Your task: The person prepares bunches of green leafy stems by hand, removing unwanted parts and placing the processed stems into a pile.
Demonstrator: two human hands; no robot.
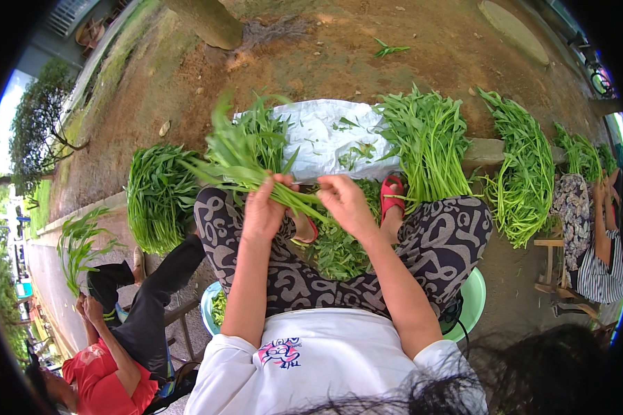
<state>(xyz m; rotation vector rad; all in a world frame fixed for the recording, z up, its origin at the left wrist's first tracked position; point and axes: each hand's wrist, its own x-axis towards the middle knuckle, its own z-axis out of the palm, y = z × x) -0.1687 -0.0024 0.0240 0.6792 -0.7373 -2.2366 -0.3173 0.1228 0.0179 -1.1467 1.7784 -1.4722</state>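
My left hand (265, 207) is closed around a small bunch of water spinach (239, 174), its leaves pointing up and left and blurred. Close to the cut stem ends is my right hand (347, 202), thumb and fingers bent together. Whether a stem is pinched in them is not clear. Behind the bunch, a pile of water spinach (265, 127) rests on the left of a white woven sack (337, 137) strewn with loose leaves. A larger pile (420, 140) stands at the sack's right, by my knee. Leafy trimmings (340, 254) cover the ground between my feet.
More water spinach is heaped at left (161, 197) and right (524, 171) along a low kerb (485, 152). A green basin (475, 301) is partly hidden beside my right thigh. On the left, a person in a red shirt (106, 371) holds stems; another person (602, 264) sits at right.
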